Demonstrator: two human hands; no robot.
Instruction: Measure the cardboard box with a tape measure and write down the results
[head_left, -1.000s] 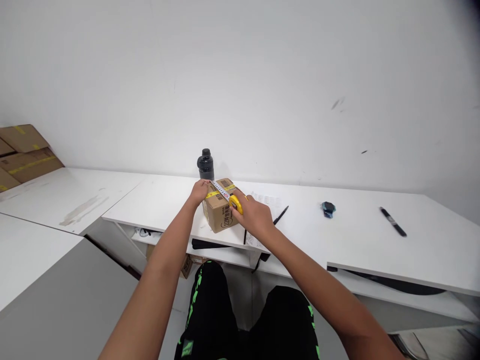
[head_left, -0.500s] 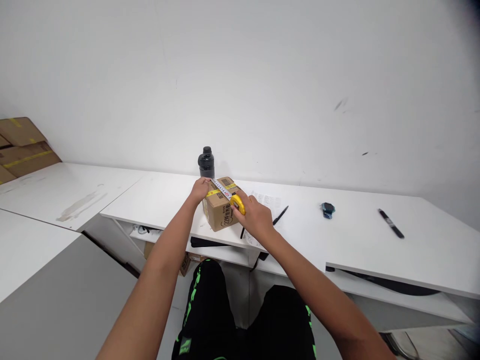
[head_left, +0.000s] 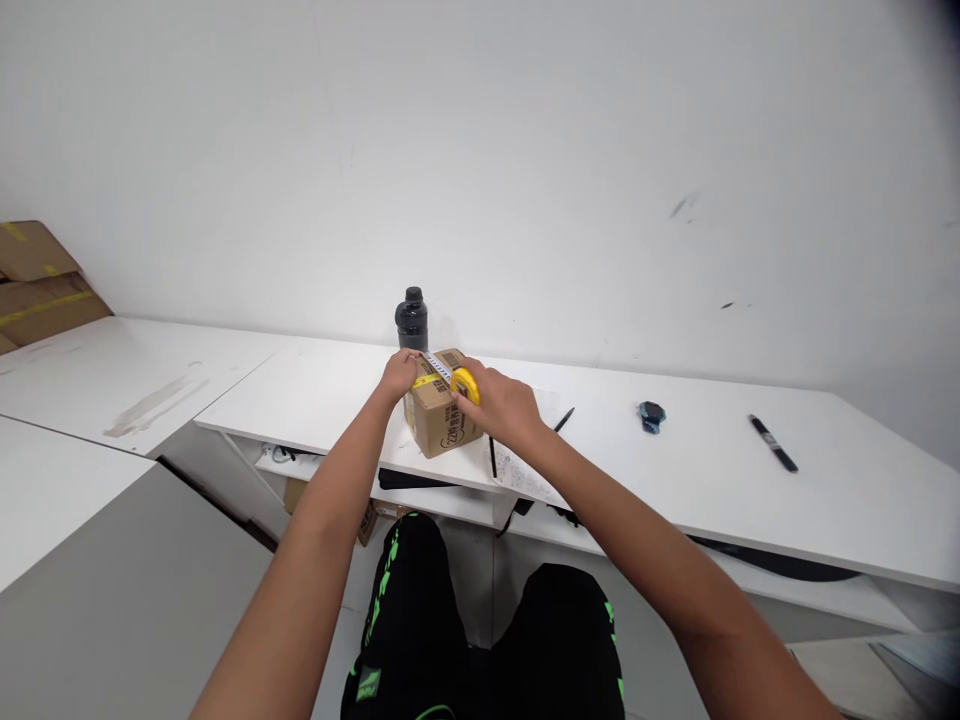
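Observation:
A small cardboard box [head_left: 441,424] with dark printing and a strip of yellow tape stands on the white desk. Over its top lies the white blade of a yellow tape measure [head_left: 465,384], running from the far left edge toward the case. My right hand [head_left: 504,402] is closed around the case above the box's right side. At the box's upper left corner, my left hand [head_left: 400,374] pinches the blade's far end, its fingertips partly hidden. Under my right forearm lie a sheet of written paper [head_left: 517,474] and a black pen [head_left: 565,419].
Behind the box a dark bottle [head_left: 412,318] stands near the wall. To the right on the desk [head_left: 712,470] lie a blue watch [head_left: 652,416] and a black marker [head_left: 772,443]. Larger cartons [head_left: 45,285] are stacked at far left. A shelf runs beneath the desk.
My right hand has drawn the tape measure's case up and back along the box top, and less blade shows between the hands. My left hand stays at the box corner. The view shifts slightly.

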